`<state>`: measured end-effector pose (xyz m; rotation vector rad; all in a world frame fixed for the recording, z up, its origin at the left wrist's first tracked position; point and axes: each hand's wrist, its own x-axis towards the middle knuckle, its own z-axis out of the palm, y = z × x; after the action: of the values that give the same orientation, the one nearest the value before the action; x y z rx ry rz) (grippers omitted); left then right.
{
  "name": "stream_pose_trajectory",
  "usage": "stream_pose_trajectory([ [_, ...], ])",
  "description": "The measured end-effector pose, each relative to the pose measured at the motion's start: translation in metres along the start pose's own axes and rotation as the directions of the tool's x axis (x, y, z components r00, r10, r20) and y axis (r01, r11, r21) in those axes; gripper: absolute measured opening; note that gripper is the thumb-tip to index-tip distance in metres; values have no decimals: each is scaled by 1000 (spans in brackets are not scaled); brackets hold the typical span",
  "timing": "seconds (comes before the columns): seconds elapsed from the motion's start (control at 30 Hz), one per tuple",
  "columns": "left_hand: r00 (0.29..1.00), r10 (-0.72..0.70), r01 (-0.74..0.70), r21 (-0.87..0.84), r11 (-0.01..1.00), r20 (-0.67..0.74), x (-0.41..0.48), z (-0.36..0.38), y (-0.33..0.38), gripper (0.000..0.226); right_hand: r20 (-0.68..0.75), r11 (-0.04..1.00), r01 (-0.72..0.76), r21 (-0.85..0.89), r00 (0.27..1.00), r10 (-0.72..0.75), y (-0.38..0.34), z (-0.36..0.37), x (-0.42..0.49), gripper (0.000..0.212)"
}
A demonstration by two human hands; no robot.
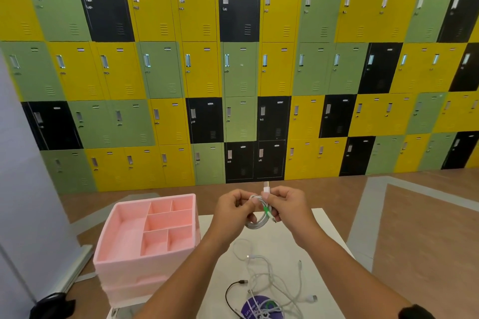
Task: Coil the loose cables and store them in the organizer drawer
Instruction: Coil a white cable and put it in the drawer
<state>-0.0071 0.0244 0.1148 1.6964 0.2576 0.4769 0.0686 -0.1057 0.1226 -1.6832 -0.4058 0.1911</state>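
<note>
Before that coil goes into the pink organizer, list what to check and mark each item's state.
1. White coil held in the grip of left hand and right hand: ok.
2. Coil's end secured against springing open: cannot tell.
3. Pink organizer top compartments open and empty: ok.
4. Organizer close by, left of the hands: ok.
5. Other cables coiled: not ok; white tangle and black cable lie loose on the table.

head view | faces forward, slightly down | table near | lockers beyond
</note>
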Motion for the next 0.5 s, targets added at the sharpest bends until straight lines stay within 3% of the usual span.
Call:
stream_pose_trajectory([
  [0.2,993,21,-16,40,999,-116,3,5,-7,6,137,1000,-28,1,990,28,8,1,-3,9],
  [0.37,996,-77,83,-127,988,54,4,-4,-13,17,64,949,-204,240,979,195,11,-6,3,17],
  [0.5,991,-87,101,-145,984,104,1,-13,-19,20,165,863,-335,379,942,293,12,-3,0,15],
])
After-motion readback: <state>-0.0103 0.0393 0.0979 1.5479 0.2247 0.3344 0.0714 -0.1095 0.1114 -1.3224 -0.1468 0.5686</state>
